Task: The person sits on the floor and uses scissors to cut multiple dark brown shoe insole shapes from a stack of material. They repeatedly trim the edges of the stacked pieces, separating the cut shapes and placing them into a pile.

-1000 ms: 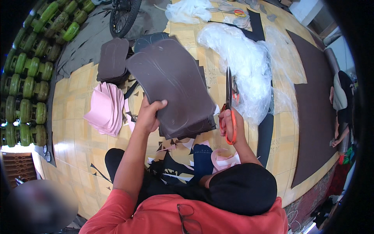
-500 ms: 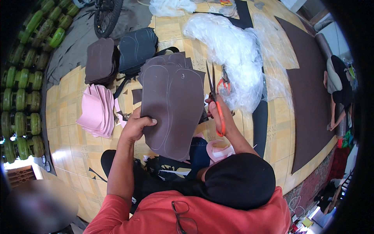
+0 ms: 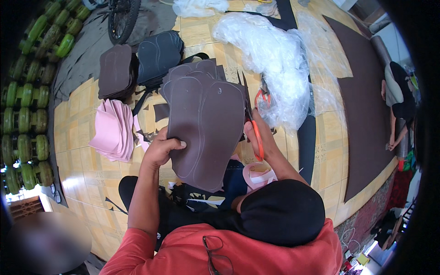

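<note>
My left hand (image 3: 160, 147) grips a dark brown sheet (image 3: 206, 123) at its left edge, thumb on top and fingers hidden beneath. Pale lines on the sheet trace two sole-like outlines side by side, and more brown sheets fan out behind its top end. In my right hand (image 3: 262, 130) is a pair of scissors (image 3: 260, 147) with orange handles. Their dark blades point away from me along the sheet's right edge, tips slightly apart. Whether the blades touch the sheet, I cannot tell.
Beyond the sheet stand brown (image 3: 115, 68) and black (image 3: 158, 51) stacks. Pink pieces (image 3: 112, 130) lie left, among scraps. Crumpled clear plastic (image 3: 270, 59) covers another orange-handled tool (image 3: 262, 97). A large brown sheet (image 3: 366, 137) is spread at right, near another person's arm (image 3: 398, 133).
The scissors have come closer to the sheet's right edge, and their handles have drawn together. The sheet has shifted slightly right, with my left hand still on it.
</note>
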Demonstrator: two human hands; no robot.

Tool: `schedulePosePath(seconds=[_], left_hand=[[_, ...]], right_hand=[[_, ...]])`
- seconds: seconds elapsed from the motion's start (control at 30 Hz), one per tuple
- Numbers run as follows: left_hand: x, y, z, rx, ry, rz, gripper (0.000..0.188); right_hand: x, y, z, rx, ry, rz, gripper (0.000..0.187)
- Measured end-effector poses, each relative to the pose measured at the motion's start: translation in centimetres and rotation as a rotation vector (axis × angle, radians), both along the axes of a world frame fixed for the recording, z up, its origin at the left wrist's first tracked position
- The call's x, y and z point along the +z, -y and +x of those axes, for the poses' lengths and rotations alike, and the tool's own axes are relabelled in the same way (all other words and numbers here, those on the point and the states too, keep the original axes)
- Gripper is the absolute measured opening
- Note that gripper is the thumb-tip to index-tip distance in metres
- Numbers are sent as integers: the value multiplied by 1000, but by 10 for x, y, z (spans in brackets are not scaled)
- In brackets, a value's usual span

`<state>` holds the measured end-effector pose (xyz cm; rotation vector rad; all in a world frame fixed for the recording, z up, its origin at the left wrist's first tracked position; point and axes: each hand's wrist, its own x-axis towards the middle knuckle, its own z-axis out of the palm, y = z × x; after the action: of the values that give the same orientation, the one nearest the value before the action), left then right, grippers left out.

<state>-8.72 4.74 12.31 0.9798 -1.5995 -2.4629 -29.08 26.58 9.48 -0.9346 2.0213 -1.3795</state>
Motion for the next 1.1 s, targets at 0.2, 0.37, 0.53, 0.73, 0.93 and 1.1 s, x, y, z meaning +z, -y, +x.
schedulePosePath(seconds=[0.2,0.37,0.53,0.73,0.93,1.1], left_hand=[[-2,13,6,30,34,24,61],[8,33,12,-19,90,-16,66],[15,22,1,-407,7,-42,63],[-13,7,12,50,-200,464,57],[-11,-76,-48,119,-368,-55,51],[-2,-67,-60,494,-421,191,50]], right_hand=[[3,-7,-3,63,57,27,51],[12,-14,-6,3,442,-9,48],[2,1,-5,-74,588,-207,23],[7,0,-9,-89,835,-390,26],[16,11,14,-82,755,-333,27],[-2,5,12,-184,418,-145,35]])
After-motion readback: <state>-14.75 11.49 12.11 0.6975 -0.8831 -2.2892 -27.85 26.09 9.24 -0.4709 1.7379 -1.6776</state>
